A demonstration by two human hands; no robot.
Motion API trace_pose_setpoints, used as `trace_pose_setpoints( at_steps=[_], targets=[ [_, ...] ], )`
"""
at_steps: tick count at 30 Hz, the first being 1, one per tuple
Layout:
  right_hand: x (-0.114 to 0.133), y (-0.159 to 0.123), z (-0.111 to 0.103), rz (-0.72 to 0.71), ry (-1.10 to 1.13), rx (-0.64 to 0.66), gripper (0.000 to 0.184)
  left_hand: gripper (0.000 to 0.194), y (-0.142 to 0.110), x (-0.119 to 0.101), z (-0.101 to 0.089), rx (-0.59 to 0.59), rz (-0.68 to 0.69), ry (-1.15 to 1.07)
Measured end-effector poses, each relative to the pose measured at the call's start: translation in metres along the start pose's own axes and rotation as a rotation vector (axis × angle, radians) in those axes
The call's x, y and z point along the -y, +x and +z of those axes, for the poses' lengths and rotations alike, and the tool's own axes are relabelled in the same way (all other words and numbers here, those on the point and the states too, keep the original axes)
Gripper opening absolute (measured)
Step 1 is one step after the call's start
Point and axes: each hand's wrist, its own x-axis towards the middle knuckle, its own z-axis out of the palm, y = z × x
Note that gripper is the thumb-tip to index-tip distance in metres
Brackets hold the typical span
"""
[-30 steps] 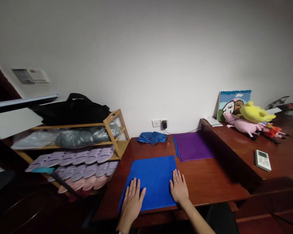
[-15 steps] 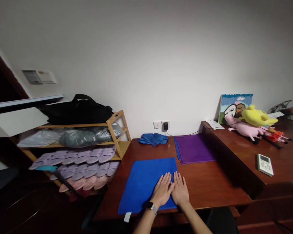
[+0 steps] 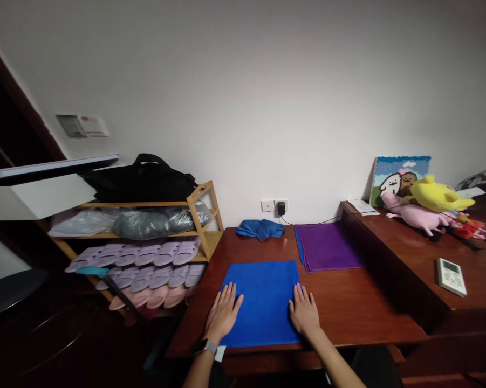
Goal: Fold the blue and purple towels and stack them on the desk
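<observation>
Head view: the blue cloth point(image 3: 265, 307) lies flat on the bench point(image 3: 356, 307) between both hands, roughly square, with no clear long axis. The left hand point(image 3: 223, 312) covers its left edge and the right hand point(image 3: 305, 312) its right, so neither is nearer. Each grip is unclenched, palm down, fingers extended, clamping nothing. The reddish-brown bench meets a pale wall point(image 3: 234, 108); a purple cloth point(image 3: 332, 245) lies beyond, a slipper rack point(image 3: 212, 243) stands left.

Silver-banded wristwatch point(image 3: 211, 346); plain dark trousers point(image 3: 377, 367)

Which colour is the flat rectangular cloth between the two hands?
The flat rectangular cloth is plain blue, seen in the head view.
</observation>
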Motion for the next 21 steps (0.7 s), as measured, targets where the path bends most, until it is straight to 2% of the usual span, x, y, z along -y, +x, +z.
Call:
trace_pose_setpoints(
  at_steps=[3,7,14,21],
  targets=[
    [0.004,0.015,-0.015,-0.01,-0.027,0.027,0.065,0.079,-0.001,-0.004,0.0,0.012,-0.006,-0.004],
    [0.007,0.04,-0.028,-0.026,0.002,-0.004,0.066,0.078,0.0,-0.002,0.001,0.004,0.005,-0.004],
    [-0.004,0.053,-0.005,-0.026,0.032,0.002,0.068,0.076,0.0,0.001,0.004,-0.01,0.012,0.02],
    [-0.006,0.052,-0.01,-0.037,0.063,0.031,0.069,0.076,0.004,0.002,0.006,0.041,0.001,0.031]
  ],
)
